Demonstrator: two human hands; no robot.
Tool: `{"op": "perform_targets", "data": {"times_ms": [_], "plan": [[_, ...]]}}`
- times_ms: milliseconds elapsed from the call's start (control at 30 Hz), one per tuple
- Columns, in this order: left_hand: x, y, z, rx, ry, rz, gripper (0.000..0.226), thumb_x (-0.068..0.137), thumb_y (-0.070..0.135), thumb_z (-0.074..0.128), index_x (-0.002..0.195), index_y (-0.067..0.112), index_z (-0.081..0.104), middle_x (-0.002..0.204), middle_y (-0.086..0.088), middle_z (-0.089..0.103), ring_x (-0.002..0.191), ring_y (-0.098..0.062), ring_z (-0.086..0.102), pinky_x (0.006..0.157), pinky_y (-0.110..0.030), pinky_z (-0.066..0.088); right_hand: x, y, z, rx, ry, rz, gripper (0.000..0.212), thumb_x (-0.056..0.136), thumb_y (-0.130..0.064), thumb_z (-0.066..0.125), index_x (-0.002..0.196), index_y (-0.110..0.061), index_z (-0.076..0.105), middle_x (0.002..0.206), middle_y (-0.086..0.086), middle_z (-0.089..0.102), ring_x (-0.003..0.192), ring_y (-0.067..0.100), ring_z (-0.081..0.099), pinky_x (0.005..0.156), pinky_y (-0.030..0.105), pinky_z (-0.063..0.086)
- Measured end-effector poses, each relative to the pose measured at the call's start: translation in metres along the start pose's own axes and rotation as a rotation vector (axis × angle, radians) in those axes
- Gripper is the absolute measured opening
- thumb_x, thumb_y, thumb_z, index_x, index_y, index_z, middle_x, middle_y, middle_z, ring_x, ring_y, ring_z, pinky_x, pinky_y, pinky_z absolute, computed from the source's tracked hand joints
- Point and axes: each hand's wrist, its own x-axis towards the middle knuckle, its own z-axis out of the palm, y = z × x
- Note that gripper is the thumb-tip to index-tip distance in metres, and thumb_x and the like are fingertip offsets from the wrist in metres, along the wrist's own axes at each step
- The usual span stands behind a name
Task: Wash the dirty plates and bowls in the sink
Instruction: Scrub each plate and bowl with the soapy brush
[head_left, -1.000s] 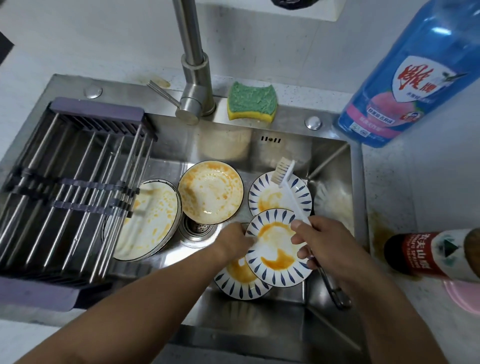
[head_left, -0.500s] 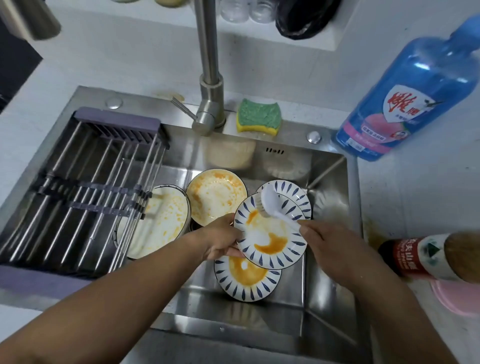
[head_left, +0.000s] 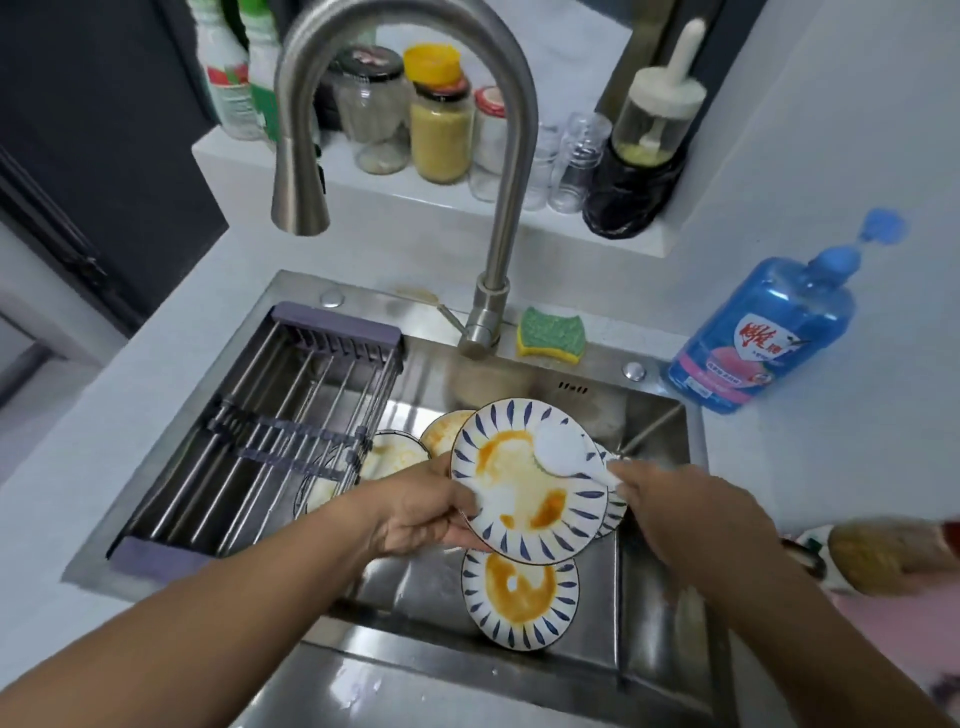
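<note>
Plate with blue-leaf pattern (head_left: 524, 488) is held over the sink (head_left: 519, 691), clear of the basin floor and tilted toward the viewer, with orange residue across its face. The left hand (head_left: 421, 519) grips its near-left rim, thumb on top and fingers beneath. The right hand (head_left: 675, 499) is closed round the handle of a white brush (head_left: 561, 452), whose head lies against the upper right of the plate's face. Judgement: the task is at an early stage, with scrubbing of the first item in progress and nothing visibly clean. Outstanding items are a second patterned plate (head_left: 519, 597) flat on the basin floor, a third patterned plate (head_left: 615, 512) mostly hidden behind the held one, an orange-smeared bowl (head_left: 447, 428) and a pale dish (head_left: 389, 457) partly under the drying rack (head_left: 270, 431). The rack spans the sink's left half and carries nothing. No water is seen leaving the tap (head_left: 498, 208). A sponge (head_left: 551, 335) sits beside the tap base and a detergent bottle (head_left: 763, 338) stands on the worktop (head_left: 831, 467) to the right. Obstruction noted: the rack overhangs the pale dish, and the tap spout hangs above the rack rather than the plates.
</note>
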Motion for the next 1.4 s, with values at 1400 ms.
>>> {"op": "perform_targets", "data": {"times_ms": [1400], "plan": [[-0.069, -0.011, 0.007, -0.103, 0.111, 0.288, 0.027, 0.107, 0.013, 0.049, 0.133, 0.022, 0.049, 0.122, -0.01, 0.069, 0.101, -0.033, 0.073, 0.072, -0.06, 0.061, -0.072, -0.054, -0.017, -0.098, -0.097, 0.032, 0.023, 0.106, -0.032, 0.039, 0.121, -0.038, 0.055, 0.113, -0.003, 0.064, 0.103, 0.022, 0.063, 0.076, 0.034, 0.047]]}}
